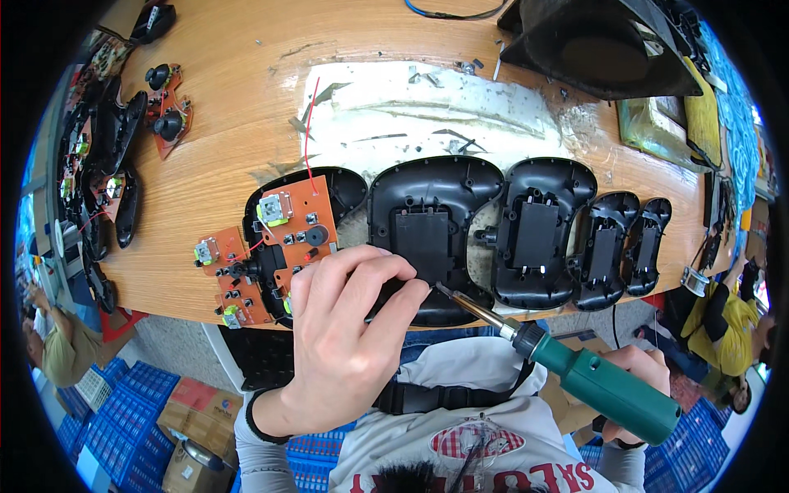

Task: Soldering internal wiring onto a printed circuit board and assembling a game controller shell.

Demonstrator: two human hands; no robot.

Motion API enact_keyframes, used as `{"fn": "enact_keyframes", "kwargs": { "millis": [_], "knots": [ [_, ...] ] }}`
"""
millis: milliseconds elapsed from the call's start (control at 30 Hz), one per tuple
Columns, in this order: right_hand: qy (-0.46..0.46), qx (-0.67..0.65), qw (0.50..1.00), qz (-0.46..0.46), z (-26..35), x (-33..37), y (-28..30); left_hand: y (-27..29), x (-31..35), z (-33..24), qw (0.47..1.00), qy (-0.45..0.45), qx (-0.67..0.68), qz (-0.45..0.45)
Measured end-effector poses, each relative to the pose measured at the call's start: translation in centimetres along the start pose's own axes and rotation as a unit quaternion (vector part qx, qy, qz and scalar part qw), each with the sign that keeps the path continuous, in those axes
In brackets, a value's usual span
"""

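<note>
My right hand point(641, 367), at the lower right of the frame, is closed around a green-handled soldering iron point(608, 394). Its tip sits just beside the fingertips of my left hand point(349, 316), over the black controller shell point(421, 189) at centre. My left thumb and forefinger are nearly together; whether they pinch something small, I cannot tell. Orange circuit boards point(316, 197) lie left of centre, three more black shells point(546, 177) right of it.
</note>
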State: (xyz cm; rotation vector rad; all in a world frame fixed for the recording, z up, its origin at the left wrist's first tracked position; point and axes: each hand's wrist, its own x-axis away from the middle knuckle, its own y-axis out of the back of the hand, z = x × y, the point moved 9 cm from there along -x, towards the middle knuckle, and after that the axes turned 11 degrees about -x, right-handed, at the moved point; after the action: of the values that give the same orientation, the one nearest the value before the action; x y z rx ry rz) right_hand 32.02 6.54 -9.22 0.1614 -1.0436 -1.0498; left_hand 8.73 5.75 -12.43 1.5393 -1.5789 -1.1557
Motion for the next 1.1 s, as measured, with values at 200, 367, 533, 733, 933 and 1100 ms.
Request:
{"fn": "enact_keyframes", "kwargs": {
  "millis": [200, 367, 533, 733, 933, 1100],
  "knots": [
    [-0.003, -0.075, 0.997, 0.001, -0.6, -0.1, 0.0, -0.2, 0.1, 0.1, 1.0, 0.0, -0.004, 0.011],
    [-0.041, -0.126, 0.991, 0.009, -0.8, -0.2, -0.3, -0.3, 0.1, 0.1, 1.0, -0.002, -0.008, 0.017],
    [0.02, -0.029, 0.997, -0.069, 0.1, -0.1, 1.0, -0.2, 0.0, 0.0, 1.0, -0.009, -0.009, 0.01],
    [-0.012, 0.026, 0.999, -0.015, 0.0, -0.1, 1.1, -0.2, 0.1, 0.0, 1.0, -0.013, -0.012, 0.01],
    [-0.028, 0.046, 0.999, 0.002, 0.8, -0.1, 1.2, -0.2, 0.0, 0.1, 1.0, -0.011, -0.011, 0.012],
    [-0.013, -0.016, 1.0, -0.003, 0.6, -0.1, 0.8, -0.3, 0.0, 0.1, 1.0, -0.012, -0.012, 0.012]
  ]
}}
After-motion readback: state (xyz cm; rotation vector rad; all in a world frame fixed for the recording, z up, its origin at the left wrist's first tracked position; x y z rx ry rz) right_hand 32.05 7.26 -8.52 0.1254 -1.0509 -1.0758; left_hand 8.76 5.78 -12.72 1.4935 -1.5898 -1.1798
